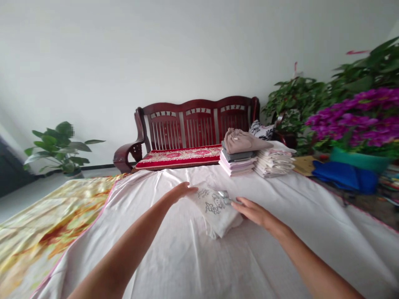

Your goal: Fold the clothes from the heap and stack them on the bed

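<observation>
A white garment [215,209] with a dark line-drawn cartoon print lies in front of me on a white cloth, partly folded, with a loose edge hanging toward me. A small shiny grey-blue patch [223,194] shows at its upper right edge. My left hand [181,192] pinches the garment's upper left corner, thumb and fingers close together. On the opposite side, my right hand [251,211] grips the right edge between thumb and fingers; its fingertips partly cover the fabric there.
Folded clothes stand in two stacks, a pink-and-grey one [238,162] topped by a brown garment [243,141] and a white one [274,162]. Behind is a dark red wooden bench [183,120]. A yellow patterned cloth [59,211] lies left; purple flowers [358,116] and a blue cloth [344,176] are right.
</observation>
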The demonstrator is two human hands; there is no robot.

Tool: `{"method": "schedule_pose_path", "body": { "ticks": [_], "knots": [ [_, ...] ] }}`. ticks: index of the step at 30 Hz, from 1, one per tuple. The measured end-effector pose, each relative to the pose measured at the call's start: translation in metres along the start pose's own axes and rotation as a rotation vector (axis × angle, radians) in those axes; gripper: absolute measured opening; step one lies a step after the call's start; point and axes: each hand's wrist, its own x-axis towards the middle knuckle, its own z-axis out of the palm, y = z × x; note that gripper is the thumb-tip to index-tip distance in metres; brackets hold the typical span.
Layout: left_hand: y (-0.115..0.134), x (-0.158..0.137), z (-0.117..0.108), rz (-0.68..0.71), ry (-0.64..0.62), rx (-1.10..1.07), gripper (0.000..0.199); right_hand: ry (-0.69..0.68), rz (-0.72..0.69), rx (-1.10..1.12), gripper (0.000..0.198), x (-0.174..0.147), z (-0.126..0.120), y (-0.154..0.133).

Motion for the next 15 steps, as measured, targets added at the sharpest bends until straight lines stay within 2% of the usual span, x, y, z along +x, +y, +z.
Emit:
{"method": "schedule_pose_path", "body": {
  "ticks": [4, 8, 10, 13, 15],
  "knots": [
    [-0.003, 0.003, 0.004, -0.066, -0.128, -0.035, 0.051, -0.006, 0.022, 0.145, 0.051, -0.010, 0.021, -0.010],
    [-0.007, -0.018, -0.001, -0.085, -0.197, -0.157, 0.052, 0.034, -0.003, 0.375, 0.050, -0.006, 0.036, -0.026],
    [-0.011, -0.036, -0.006, -0.080, -0.138, -0.273, 0.058, 0.055, -0.018, 0.439, 0.052, 0.009, 0.039, -0.037],
    [-0.022, -0.060, -0.012, -0.078, 0.015, -0.407, 0.062, 0.052, -0.052, 0.481, 0.058, 0.039, 0.047, -0.056],
    [-0.031, -0.071, -0.015, -0.089, 0.104, -0.419, 0.060, 0.014, -0.093, 0.425, 0.056, 0.058, 0.056, -0.066]
  ]
}}
